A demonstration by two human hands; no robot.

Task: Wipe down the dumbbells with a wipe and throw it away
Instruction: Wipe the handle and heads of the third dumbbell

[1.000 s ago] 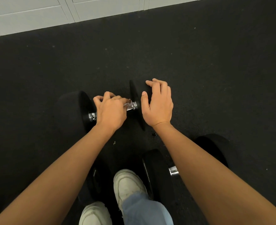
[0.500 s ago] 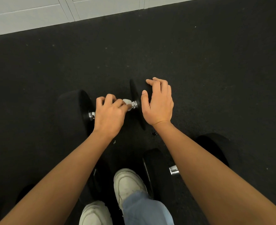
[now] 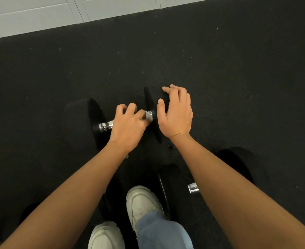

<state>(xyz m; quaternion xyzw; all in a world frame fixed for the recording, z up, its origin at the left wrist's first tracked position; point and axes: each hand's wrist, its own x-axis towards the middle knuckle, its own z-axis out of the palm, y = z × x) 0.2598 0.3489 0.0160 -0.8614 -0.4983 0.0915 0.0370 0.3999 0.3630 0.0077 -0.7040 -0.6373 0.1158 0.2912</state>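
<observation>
I see left hand (image 3: 128, 126) pinching wipe (image 3: 149, 116) on crosswise dumbbell (image 3: 81, 121) | right hand (image 3: 176, 114) spread — probably steadying its right plate (image 3: 148, 97)

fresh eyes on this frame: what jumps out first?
A dumbbell lies mid-frame on the black floor, with both bare arms reaching to it from below. The left hand grips a white wipe round the chrome handle, and the right hand rests open on the right plate. Nearer, a second dumbbell lies beside white shoes.
</observation>
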